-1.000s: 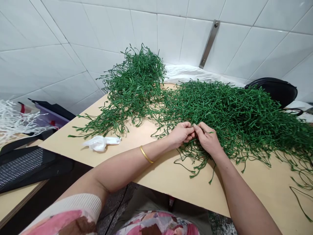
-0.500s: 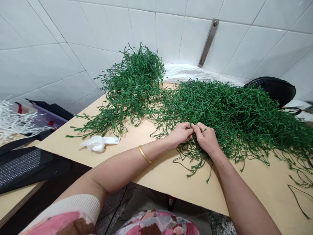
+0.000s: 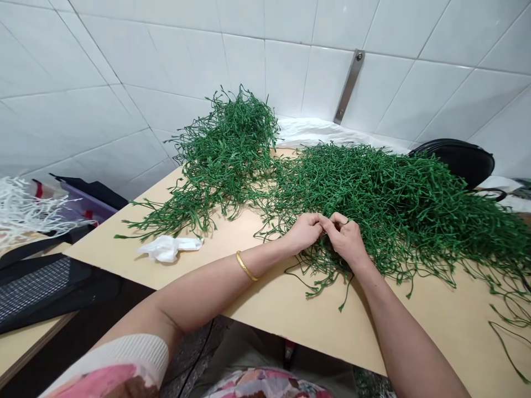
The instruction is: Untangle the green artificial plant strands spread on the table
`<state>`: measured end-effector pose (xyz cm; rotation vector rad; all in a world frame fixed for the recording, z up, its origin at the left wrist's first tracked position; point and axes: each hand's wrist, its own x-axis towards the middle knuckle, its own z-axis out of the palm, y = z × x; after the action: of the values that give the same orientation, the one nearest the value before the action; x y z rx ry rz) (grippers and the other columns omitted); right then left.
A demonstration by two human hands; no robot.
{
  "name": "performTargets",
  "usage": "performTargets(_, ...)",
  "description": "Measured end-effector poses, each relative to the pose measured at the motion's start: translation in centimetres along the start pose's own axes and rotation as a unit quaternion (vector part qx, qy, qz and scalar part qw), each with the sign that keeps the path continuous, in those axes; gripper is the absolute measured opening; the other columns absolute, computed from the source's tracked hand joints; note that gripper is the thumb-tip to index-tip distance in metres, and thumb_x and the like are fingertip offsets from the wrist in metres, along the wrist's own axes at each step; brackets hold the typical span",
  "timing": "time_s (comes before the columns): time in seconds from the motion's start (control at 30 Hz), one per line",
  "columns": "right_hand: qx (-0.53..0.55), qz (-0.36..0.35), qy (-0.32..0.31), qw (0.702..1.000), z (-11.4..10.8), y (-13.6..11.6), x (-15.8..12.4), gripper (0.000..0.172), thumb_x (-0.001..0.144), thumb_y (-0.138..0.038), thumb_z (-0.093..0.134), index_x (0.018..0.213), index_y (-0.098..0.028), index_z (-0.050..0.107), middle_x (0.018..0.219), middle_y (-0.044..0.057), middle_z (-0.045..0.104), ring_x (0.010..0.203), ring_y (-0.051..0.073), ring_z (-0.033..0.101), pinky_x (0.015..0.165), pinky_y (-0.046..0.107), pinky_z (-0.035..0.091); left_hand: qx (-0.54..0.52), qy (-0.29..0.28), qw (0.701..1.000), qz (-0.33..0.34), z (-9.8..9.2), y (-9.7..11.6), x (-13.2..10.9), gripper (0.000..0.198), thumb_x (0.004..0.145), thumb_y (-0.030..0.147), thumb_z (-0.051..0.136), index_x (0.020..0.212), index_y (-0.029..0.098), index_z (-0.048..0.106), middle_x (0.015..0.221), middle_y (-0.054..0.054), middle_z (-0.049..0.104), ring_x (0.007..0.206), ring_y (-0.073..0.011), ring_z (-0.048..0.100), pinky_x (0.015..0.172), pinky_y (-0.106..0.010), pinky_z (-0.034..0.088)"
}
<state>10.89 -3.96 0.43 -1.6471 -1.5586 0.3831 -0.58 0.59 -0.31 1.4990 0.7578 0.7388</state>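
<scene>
My left hand (image 3: 306,231) and my right hand (image 3: 345,236) meet at the front edge of a wide heap of thin green plastic stems (image 3: 365,193). The fingertips of both hands are pinched together on a green stem, most of it hidden by the fingers. Loose stems with small forked tips (image 3: 321,276) hang below and between my hands, lying on the tan tabletop (image 3: 257,298). A gold bangle (image 3: 245,266) circles my left wrist. To the left rises a second pile of the same green stems (image 3: 232,149).
A crumpled white tissue or plastic scrap (image 3: 168,249) lies at the table's left. Behind the heap stands a black rounded case (image 3: 460,160) by the tiled wall (image 3: 286,72), which bears a metal bracket (image 3: 349,85). White stems (image 3: 33,210) and a black mesh bag (image 3: 37,287) are far left.
My hands stay together at the heap's edge, with the fingers shifted slightly on the stem. The whole view has tipped a little, so the scene sits lower.
</scene>
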Motion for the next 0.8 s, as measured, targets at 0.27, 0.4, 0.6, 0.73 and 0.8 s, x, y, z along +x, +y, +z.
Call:
performTargets(0.27, 0.315, 0.084, -0.051, 0.944, 0.3, 0.2, 0.4, 0.043, 0.074, -0.051, 0.055, 0.051, -0.018, 0.039, 0.046, -0.007, 0.027, 0.044, 0.006, 0.023, 0.043, 0.022, 0.018, -0.158, -0.072, 0.982, -0.076, -0.2, 1.1, -0.3, 0.024, 0.075, 0.028, 0.052, 0.059, 0.015, 0.04, 0.043, 0.009, 0.024, 0.037, -0.0011, 0.015, 0.039, -0.02, 0.008)
performTargets(0.4, 0.459, 0.112, -0.08, 0.877, 0.3, 0.1, 0.6, 0.037, 0.072, -0.045, 0.06, 0.053, -0.017, 0.047, 0.042, -0.009, 0.024, 0.039, 0.004, 0.017, 0.039, 0.021, 0.012, -0.231, -0.122, 0.959, -0.108, -0.6, 1.6, -0.2, 0.021, 0.071, 0.024, 0.057, 0.06, 0.015, 0.042, 0.043, 0.01, 0.023, 0.034, -0.0003, 0.014, 0.037, -0.018, 0.006)
performTargets(0.6, 0.558, 0.094, -0.08, 0.821, -1.0, -1.2, 0.5, 0.043, 0.07, -0.038, 0.063, 0.048, -0.019, 0.031, 0.039, -0.009, 0.021, 0.036, 0.005, 0.017, 0.038, 0.021, 0.015, -0.335, -0.181, 0.92, -0.094, -1.4, 1.6, 0.3, 0.022, 0.073, 0.027, 0.057, 0.062, 0.014, 0.043, 0.044, 0.01, 0.019, 0.033, -0.0005, 0.014, 0.034, -0.014, 0.009)
performTargets(0.73, 0.475, 0.034, -0.042, 0.878, -2.0, -2.1, 0.0, 0.046, 0.081, -0.043, 0.047, 0.049, -0.02, 0.024, 0.04, -0.008, 0.02, 0.037, 0.006, 0.021, 0.047, 0.024, 0.029, -0.376, -0.14, 0.912, -0.083, -1.9, 1.8, 0.8, 0.017, 0.077, 0.025, 0.053, 0.067, 0.014, 0.046, 0.044, 0.01, 0.018, 0.034, -0.0018, 0.016, 0.034, -0.014, 0.012)
performTargets(0.8, 0.295, 0.001, 0.031, 0.955, -2.1, -1.8, -0.2, 0.042, 0.08, -0.043, 0.049, 0.05, -0.02, 0.031, 0.044, -0.007, 0.026, 0.041, 0.007, 0.025, 0.049, 0.025, 0.028, -0.371, -0.118, 0.918, -0.072, -2.2, 1.8, 0.9, 0.016, 0.079, 0.026, 0.051, 0.071, 0.012, 0.049, 0.045, 0.009, 0.021, 0.035, -0.0019, 0.02, 0.035, -0.014, 0.013)
